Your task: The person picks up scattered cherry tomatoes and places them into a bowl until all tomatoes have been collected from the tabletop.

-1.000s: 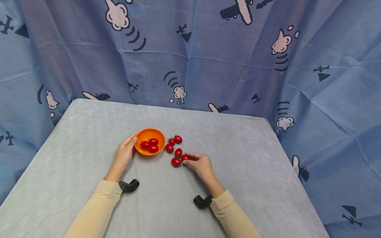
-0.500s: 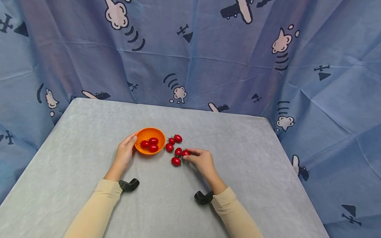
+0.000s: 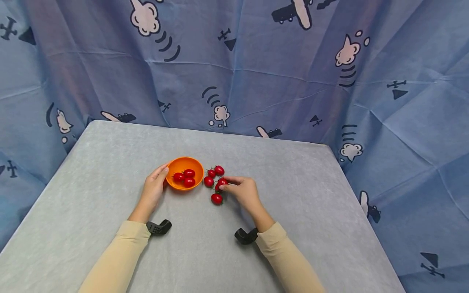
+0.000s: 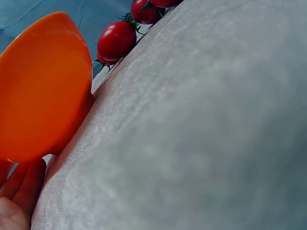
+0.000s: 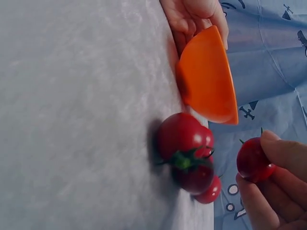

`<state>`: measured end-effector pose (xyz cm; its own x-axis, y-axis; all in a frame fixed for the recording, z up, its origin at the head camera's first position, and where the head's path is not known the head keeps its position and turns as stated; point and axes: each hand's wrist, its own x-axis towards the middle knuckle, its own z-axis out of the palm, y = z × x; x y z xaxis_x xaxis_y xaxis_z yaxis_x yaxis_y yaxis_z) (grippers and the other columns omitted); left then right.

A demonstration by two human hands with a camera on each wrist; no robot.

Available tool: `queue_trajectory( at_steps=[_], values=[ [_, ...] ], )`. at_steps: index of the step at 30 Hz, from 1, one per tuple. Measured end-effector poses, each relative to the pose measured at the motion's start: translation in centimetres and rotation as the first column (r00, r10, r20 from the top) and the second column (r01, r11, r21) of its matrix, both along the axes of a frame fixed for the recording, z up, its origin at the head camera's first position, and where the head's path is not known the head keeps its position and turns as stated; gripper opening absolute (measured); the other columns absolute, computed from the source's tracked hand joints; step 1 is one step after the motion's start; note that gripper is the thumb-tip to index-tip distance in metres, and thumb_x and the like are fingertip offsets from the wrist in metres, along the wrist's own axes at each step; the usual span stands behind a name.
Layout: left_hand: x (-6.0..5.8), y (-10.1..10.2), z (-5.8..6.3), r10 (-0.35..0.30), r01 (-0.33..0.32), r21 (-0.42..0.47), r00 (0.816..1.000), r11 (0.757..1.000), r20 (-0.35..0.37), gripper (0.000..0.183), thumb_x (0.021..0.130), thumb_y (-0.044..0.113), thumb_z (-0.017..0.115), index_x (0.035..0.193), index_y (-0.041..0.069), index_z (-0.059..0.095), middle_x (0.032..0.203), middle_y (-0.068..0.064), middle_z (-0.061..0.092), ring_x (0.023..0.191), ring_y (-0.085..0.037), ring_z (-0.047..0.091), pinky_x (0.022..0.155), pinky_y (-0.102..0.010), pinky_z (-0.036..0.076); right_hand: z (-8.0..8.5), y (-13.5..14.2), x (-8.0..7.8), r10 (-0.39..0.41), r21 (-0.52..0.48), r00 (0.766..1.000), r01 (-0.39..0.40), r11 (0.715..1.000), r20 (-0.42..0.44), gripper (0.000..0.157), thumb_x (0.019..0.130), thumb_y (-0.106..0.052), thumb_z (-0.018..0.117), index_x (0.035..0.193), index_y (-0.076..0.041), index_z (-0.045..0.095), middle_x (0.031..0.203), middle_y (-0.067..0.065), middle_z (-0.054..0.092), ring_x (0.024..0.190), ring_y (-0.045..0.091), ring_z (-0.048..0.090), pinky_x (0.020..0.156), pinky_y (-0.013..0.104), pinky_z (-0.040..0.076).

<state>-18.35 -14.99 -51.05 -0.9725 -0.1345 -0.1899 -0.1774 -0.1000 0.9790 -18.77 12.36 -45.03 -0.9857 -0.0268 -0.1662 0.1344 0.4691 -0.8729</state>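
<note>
An orange bowl (image 3: 179, 163) with 3 red cherry tomatoes (image 3: 189, 182) in it stands on the table. My left hand (image 3: 152, 189) holds it at its left side, thumb at the rim. Between thumb and fingers, my right hand (image 3: 244, 193) pinches another cherry tomato (image 5: 250, 160). In the right wrist view that one shows clear above the tabletop, green stem on it. Below it and to the bowl's right lie several loose cherry tomatoes (image 3: 209, 181), the nearest (image 3: 217, 199) in front of the others. From the head view, the pinched tomato partly covers one of them.
A pale grey cloth (image 3: 300, 195) covers the table. Behind and beside it hangs a blue curtain (image 3: 256, 53) printed with planes. Black devices (image 3: 159, 228) sit on both wrists, at the cuffs of beige sleeves (image 3: 117, 256).
My right hand has lifted one cherry tomato from the loose group and carried it away from me and left, over the others. My left hand and the bowl have stayed put.
</note>
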Motion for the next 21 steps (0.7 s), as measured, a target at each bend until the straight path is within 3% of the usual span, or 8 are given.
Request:
queue_trajectory(
  at_steps=[4,11,17,21],
  values=[
    [0.0,-0.1,0.0,0.001,-0.001,-0.009,1.0,1.0,-0.004,0.051,0.107,0.032,0.042,0.151,0.006,0.042,0.159,-0.009,0.04,0.148,-0.019,0.034,0.123,-0.036,0.03,0.4,-0.8,-0.5,0.005,-0.005,1.0,-0.005,1.0,0.011,0.031,0.078,-0.022,0.085,0.108,-0.015,0.079,0.114,0.007,0.075,0.112,0.021,0.065,0.087,0.03,0.055],
    [0.1,0.0,0.0,0.0,0.0,-0.006,1.0,1.0,-0.01,0.051,0.107,0.032,0.042,0.151,0.005,0.041,0.159,-0.009,0.039,0.149,-0.02,0.033,0.123,-0.037,0.029,1.0,-1.8,-1.1,0.021,-0.003,1.0,-0.021,1.0,0.006,0.03,0.078,-0.022,0.085,0.108,-0.017,0.08,0.117,0.007,0.074,0.109,0.021,0.062,0.072,0.019,0.046],
    [0.1,-0.1,-0.1,0.002,-0.002,-0.011,1.0,1.0,-0.017,0.051,0.107,0.031,0.043,0.151,0.005,0.042,0.158,-0.01,0.04,0.149,-0.019,0.034,0.124,-0.036,0.029,1.4,-2.7,-1.6,0.039,-0.005,0.999,-0.039,0.999,-0.028,0.03,0.078,-0.021,0.084,0.107,-0.017,0.08,0.113,0.007,0.076,0.112,0.02,0.064,0.081,0.025,0.051],
    [0.1,0.0,-0.1,0.001,-0.001,-0.007,1.0,1.0,-0.018,0.051,0.107,0.031,0.043,0.15,0.004,0.042,0.158,-0.011,0.039,0.149,-0.021,0.034,0.124,-0.037,0.029,1.7,-3.4,-1.8,0.067,-0.013,0.997,-0.068,0.998,-0.039,0.03,0.078,-0.021,0.085,0.107,-0.016,0.08,0.11,0.009,0.076,0.103,0.021,0.068,0.086,0.034,0.058]
  ],
)
